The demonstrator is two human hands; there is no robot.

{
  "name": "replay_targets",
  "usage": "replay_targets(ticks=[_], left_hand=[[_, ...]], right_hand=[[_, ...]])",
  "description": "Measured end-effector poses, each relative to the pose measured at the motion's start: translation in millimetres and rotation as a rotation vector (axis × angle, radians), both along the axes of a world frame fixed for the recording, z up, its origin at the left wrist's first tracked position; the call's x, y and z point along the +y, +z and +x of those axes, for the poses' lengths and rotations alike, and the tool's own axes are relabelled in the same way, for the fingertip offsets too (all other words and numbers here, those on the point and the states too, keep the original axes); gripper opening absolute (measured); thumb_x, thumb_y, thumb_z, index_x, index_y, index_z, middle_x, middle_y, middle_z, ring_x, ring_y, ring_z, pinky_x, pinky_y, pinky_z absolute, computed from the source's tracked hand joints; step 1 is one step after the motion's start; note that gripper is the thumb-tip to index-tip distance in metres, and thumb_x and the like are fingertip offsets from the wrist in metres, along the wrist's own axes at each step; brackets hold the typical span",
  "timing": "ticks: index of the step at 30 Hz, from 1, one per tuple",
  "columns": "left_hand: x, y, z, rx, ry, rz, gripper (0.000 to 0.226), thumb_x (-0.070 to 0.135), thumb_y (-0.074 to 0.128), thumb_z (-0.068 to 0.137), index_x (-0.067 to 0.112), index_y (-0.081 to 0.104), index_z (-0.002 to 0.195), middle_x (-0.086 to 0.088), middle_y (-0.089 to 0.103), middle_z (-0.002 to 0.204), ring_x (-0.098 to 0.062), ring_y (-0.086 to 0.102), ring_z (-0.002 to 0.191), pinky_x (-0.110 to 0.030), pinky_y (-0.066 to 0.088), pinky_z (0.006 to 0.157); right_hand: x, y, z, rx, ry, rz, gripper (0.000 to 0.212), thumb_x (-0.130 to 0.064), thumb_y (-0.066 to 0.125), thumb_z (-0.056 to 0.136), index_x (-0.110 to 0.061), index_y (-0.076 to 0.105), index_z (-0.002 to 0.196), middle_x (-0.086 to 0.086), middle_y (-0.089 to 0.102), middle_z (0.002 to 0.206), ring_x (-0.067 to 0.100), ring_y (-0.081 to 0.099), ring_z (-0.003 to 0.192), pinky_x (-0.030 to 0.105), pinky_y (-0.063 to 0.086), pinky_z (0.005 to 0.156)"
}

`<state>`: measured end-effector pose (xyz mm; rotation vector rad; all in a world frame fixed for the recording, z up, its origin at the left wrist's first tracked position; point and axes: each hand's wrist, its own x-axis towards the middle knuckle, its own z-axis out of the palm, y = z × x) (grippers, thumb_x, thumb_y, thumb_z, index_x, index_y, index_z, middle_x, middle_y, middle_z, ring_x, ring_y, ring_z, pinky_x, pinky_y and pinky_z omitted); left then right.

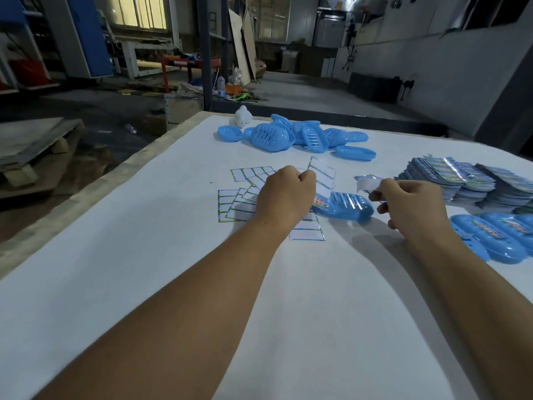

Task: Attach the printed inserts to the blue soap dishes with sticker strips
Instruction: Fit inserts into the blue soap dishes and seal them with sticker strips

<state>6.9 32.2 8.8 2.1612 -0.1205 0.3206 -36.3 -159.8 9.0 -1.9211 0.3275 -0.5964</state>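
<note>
From the head view, a glossy blue soap dish (349, 207) with ribbed slots lies on the white worktop (144, 255) between both hands, a printed insert (320, 202) at its left end. The left hand (285, 194) fingers pinch a lined sticker sheet (323, 177); the right hand (409, 206) fingers pinch a white strip (367, 184).

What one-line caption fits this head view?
Left hand pinches a white sticker sheet, right hand a peeled strip, over a blue plastic soap dish.

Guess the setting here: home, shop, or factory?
Likely a small factory or packing workshop. Loose blue soap dishes lie piled on a big white table, printed inserts sit in tall stacks, and cardboard sheets lean across a bare concrete floor.
</note>
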Motion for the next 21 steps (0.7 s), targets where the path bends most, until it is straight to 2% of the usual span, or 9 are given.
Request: replay_targets(ticks=[3,6,9,12,15,17,18,21], left_hand=[[5.8,-3.6,3.1,-0.003,0.058,0.209,0.034,0.034,0.038,0.093,0.012,0.048,0.068,-0.015,0.062,0.079,-0.027,0.052,0.073,-0.035,0.039,0.061],[10.4,-6.3,6.7,-0.059,0.129,0.428,0.032,0.038,0.037,0.094,0.014,0.053,0.08,-0.009,0.066,0.087,-0.029,0.058,0.087,-0.038,0.046,0.074],[18.4,-5.7,10.9,-0.08,0.185,0.59,0.028,0.04,0.038,0.095,0.018,0.056,0.091,-0.007,0.066,0.095,-0.026,0.052,0.089,-0.037,0.039,0.074],[24.8,-5.8,13.6,0.003,0.174,0.703,0.025,0.038,0.042,0.096,0.018,0.056,0.095,-0.006,0.065,0.1,-0.025,0.053,0.087,-0.033,0.038,0.072],[26.0,-2.3,13.5,0.002,0.202,0.768,0.031,0.04,0.048,0.096,0.017,0.059,0.114,-0.006,0.062,0.112,-0.026,0.059,0.103,-0.034,0.037,0.074],[22.6,1.6,10.3,-0.062,0.219,0.711,0.031,0.04,0.053,0.094,0.018,0.058,0.117,-0.004,0.061,0.115,-0.024,0.059,0.106,-0.035,0.042,0.076],[19.4,2.8,8.0,-0.097,0.206,0.614,0.028,0.039,0.055,0.093,0.02,0.062,0.112,-0.002,0.064,0.111,-0.023,0.061,0.101,-0.034,0.046,0.077],[1.6,3.8,-2.6,-0.061,-0.008,0.057,0.018,0.037,0.067,0.086,0.02,0.072,0.085,0.009,0.072,0.083,-0.013,0.067,0.082,-0.03,0.055,0.075]], right_hand=[[0.3,0.7,-3.3,0.0,-0.009,0.002,0.026,-0.025,0.055,0.084,-0.013,0.076,0.073,-0.01,0.075,0.073,-0.002,0.056,0.048,0.024,0.041,0.043],[3.1,1.1,-6.0,-0.003,0.007,-0.014,0.027,-0.023,0.057,0.086,-0.013,0.076,0.07,-0.011,0.075,0.072,-0.002,0.057,0.047,0.022,0.041,0.04],[4.3,1.9,-7.1,-0.004,0.014,-0.028,0.028,-0.024,0.057,0.087,-0.013,0.076,0.069,-0.01,0.075,0.071,-0.002,0.059,0.049,0.019,0.04,0.037],[4.0,1.2,-6.8,-0.012,0.015,-0.038,0.031,-0.026,0.057,0.087,-0.013,0.075,0.066,-0.008,0.075,0.07,-0.001,0.059,0.048,0.019,0.04,0.037],[4.3,0.5,-6.3,-0.01,0.005,-0.073,0.031,-0.028,0.058,0.084,-0.013,0.074,0.062,-0.003,0.073,0.067,0.001,0.056,0.045,0.025,0.043,0.045],[5.1,0.9,-6.2,-0.006,-0.011,-0.121,0.03,-0.029,0.058,0.082,-0.015,0.074,0.061,-0.003,0.071,0.061,0.003,0.051,0.042,0.027,0.043,0.052],[5.8,1.2,-6.3,-0.008,-0.018,-0.138,0.029,-0.028,0.058,0.081,-0.015,0.074,0.061,-0.003,0.07,0.058,0.004,0.048,0.041,0.026,0.042,0.053],[8.8,2.5,-7.6,-0.023,-0.026,-0.197,0.027,-0.026,0.059,0.081,-0.016,0.073,0.061,-0.003,0.066,0.055,0.005,0.044,0.042,0.019,0.038,0.043]])
